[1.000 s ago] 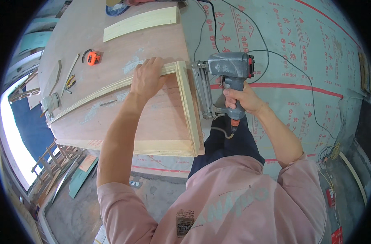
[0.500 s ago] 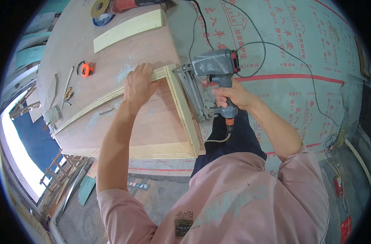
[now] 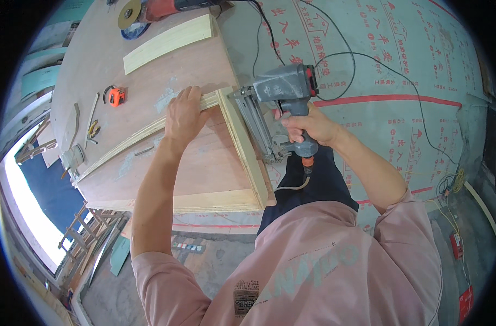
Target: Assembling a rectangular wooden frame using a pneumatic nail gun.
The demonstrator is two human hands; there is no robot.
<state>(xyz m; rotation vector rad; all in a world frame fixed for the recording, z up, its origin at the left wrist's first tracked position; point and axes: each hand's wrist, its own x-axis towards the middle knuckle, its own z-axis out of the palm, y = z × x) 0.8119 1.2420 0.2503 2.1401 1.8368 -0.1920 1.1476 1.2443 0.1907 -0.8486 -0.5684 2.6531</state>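
Note:
My right hand [image 3: 312, 125] is wrapped round the grip of a grey nail gun [image 3: 283, 84], held on its side with an air hose [image 3: 294, 187] at the handle's base. The gun's nose meets the outer face of a plywood frame [image 3: 240, 146] near its far right corner. My left hand [image 3: 185, 115] grips the frame's far strip close to that corner, its fingers curled over the top edge. The frame stands on a large wooden board [image 3: 166, 103], and its strips enclose part of the board.
A curved plywood strip [image 3: 169, 43] lies farther back, beside an angle grinder [image 3: 155, 10]. To the left are an orange tape measure [image 3: 116, 96] and pliers [image 3: 93, 128]. Black cable [image 3: 386, 62] loops over the printed floor covering [image 3: 378, 130] at right.
The view has shifted slightly. Both hands, the nail gun and the frame keep nearly the same places relative to each other.

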